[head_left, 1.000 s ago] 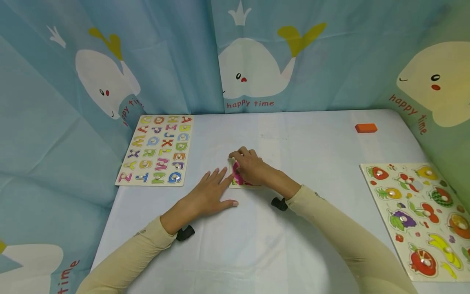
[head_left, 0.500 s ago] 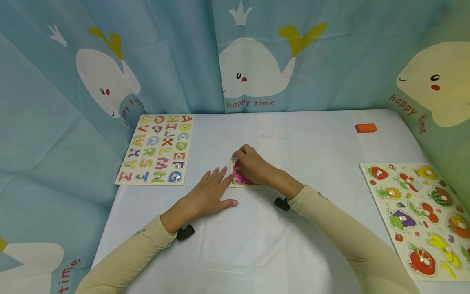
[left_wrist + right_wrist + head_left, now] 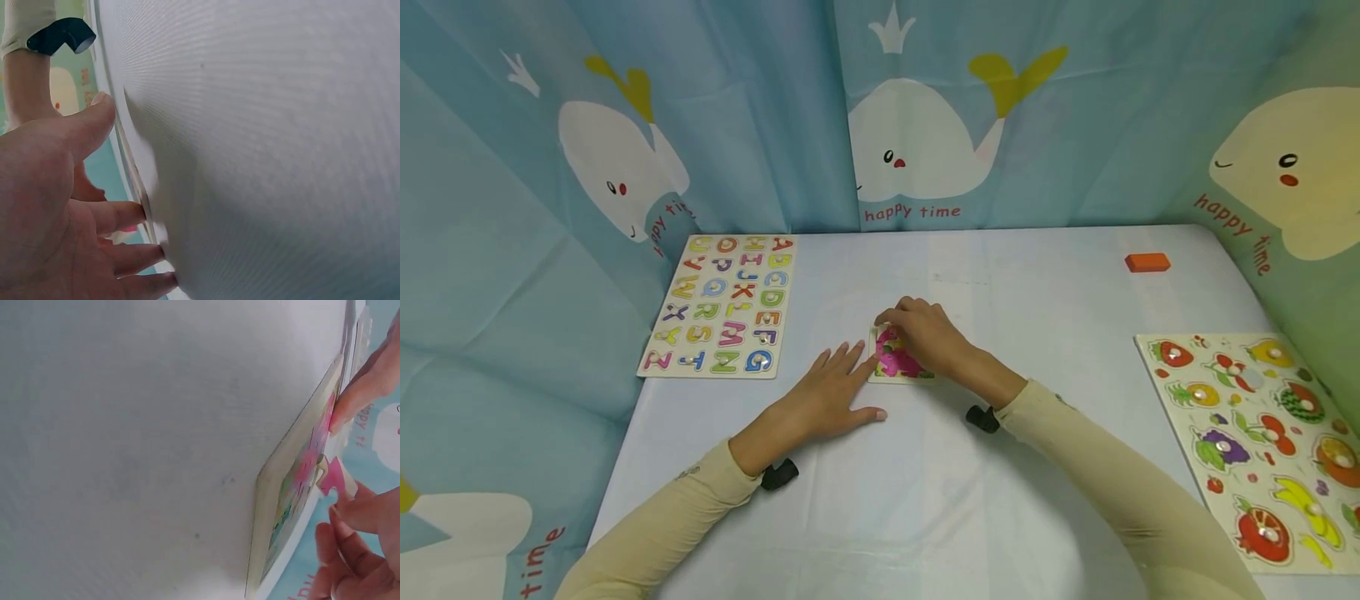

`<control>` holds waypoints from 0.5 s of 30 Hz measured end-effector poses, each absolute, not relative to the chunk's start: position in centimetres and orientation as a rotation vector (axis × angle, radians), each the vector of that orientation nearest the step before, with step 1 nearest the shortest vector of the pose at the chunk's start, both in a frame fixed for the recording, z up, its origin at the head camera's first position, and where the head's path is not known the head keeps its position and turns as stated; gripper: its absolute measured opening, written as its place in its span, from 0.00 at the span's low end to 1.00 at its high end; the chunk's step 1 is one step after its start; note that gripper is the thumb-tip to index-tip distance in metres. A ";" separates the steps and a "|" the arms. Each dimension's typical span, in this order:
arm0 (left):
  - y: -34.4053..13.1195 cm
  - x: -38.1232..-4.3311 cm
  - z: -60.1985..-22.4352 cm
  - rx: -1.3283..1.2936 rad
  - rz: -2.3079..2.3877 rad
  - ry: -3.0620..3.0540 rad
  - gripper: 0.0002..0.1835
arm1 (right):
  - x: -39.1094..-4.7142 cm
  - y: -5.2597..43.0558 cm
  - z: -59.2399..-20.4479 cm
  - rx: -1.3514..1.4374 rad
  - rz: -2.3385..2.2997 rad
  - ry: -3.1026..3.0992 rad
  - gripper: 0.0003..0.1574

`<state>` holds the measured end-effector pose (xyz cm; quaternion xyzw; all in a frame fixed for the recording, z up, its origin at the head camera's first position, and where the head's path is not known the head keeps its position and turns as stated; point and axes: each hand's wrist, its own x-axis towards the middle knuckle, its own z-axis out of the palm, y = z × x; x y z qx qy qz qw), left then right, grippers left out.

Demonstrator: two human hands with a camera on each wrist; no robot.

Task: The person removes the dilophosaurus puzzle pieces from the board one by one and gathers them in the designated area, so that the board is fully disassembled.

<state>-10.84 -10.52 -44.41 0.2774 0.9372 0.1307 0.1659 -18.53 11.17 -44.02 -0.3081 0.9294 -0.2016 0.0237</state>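
Observation:
A small square jigsaw puzzle [image 3: 901, 364] with a pink dinosaur-like figure lies flat mid-table. My left hand [image 3: 826, 398] is spread on the table, fingers straight, its index fingertip at the puzzle's left edge. Over the upper right part of the puzzle is my right hand [image 3: 931, 335], covering that corner in the head view. Between its thumb and finger, the right wrist view shows a pink and cream jigsaw piece [image 3: 336, 476], tilted up above the board [image 3: 265, 506]. In the left wrist view the left fingertips [image 3: 131, 214] reach the board's side.
An alphabet peg board [image 3: 715, 308] lies at the back left. On the right is a fruit peg board [image 3: 1262, 450], and behind it an orange block [image 3: 1147, 262]. Whale-print curtains [image 3: 760, 125] hang along the table's back and sides.
My right hand has shifted slightly to the right, uncovering more of the pink picture. The left hand has stayed in place.

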 end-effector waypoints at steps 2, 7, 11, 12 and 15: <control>-10.5 -10.8 -44.4 0.789 0.377 2.671 0.49 | -18.6 11.3 -43.7 -0.944 -0.688 2.845 0.19; -10.5 -10.8 -44.4 0.782 0.384 2.672 0.49 | -19.1 12.5 -42.3 -0.866 -0.896 2.764 0.13; -10.4 -10.8 -44.4 0.777 0.375 2.672 0.49 | -19.7 14.5 -41.3 -0.808 -0.962 2.772 0.08; -10.4 -10.8 -44.4 0.775 0.376 2.671 0.49 | -19.9 15.1 -41.1 -0.794 -0.964 2.778 0.07; -10.4 -10.8 -44.4 0.772 0.383 2.668 0.49 | -20.3 17.1 -40.8 -0.736 -0.967 2.792 0.07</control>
